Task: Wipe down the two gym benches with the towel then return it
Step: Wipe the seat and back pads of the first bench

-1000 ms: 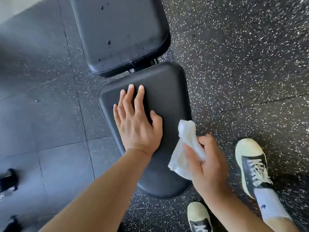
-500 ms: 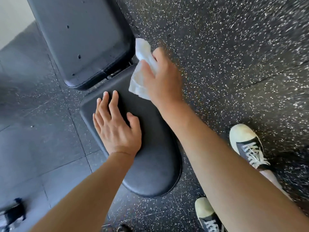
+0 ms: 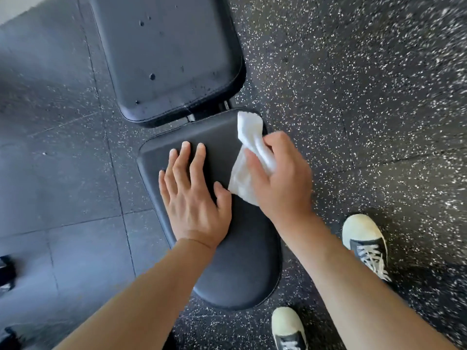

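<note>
From the head camera, looking down, the landmark is the black seat pad (image 3: 235,261) of a gym bench, rounded at its near end and squared off at the far end.

The left hand (image 3: 192,198) lies flat on the left half of the seat pad, palm down, fingers straight and slightly spread, thumb pointing toward the pad's middle. It holds nothing.

The right hand (image 3: 280,178) is over the right half of the seat pad, fingers and thumb curled round a white towel (image 3: 250,157). The towel is bunched; one end sticks out past the fingers to the pad's far right corner, and the other end hangs from under the thumb, just beside the left thumb. Whether the cloth presses on the pad or sits just above it cannot be told, as the hand is a little blurred.

Beyond the seat pad's far edge is the bench's larger back pad (image 3: 171,59), black, with small dark spots on its surface; a narrow gap with a bit of metal separates the two.

To the right of the seat pad, on the speckled rubber floor (image 3: 353,97), stands a pale-toed shoe (image 3: 366,243) with white laces. A second shoe (image 3: 288,327) is just past the pad's near end. To the left of the pad the floor is plain grey tile (image 3: 63,173).
</note>
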Available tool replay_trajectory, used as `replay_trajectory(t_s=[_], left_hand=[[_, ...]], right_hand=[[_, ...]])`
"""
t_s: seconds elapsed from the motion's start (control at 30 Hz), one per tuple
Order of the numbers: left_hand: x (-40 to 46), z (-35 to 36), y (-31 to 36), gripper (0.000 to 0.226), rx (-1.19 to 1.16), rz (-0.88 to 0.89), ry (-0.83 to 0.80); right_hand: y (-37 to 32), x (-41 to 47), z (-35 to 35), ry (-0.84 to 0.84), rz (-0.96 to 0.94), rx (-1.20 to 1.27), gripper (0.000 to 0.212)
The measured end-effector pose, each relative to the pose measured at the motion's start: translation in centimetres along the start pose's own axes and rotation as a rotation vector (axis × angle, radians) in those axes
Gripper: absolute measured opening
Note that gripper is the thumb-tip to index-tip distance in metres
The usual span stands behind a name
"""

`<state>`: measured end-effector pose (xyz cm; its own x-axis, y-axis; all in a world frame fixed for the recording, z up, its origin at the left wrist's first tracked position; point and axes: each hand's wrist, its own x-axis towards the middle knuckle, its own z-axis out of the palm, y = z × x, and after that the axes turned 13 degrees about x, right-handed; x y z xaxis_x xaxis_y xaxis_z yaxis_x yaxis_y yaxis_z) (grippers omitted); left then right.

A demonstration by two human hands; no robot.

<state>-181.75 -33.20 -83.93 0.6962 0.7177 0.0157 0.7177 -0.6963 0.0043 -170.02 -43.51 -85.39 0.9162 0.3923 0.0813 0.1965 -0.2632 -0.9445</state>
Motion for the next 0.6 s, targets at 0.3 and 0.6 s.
replay_trajectory(t_s=[0.3,0.6], left_hand=[[0.1,0.3,-0.3,0.074,0.035,0.003,-0.012],[0.2,0.1,-0.4,0.069,0.026,-0.001,-0.029]], right_hand=[[-3.0,10.1,5.2,-0.379,-0.363,-0.256,0.021],[-4.2,12.4,6.5,-0.764,-0.464,-0.249,0.02]])
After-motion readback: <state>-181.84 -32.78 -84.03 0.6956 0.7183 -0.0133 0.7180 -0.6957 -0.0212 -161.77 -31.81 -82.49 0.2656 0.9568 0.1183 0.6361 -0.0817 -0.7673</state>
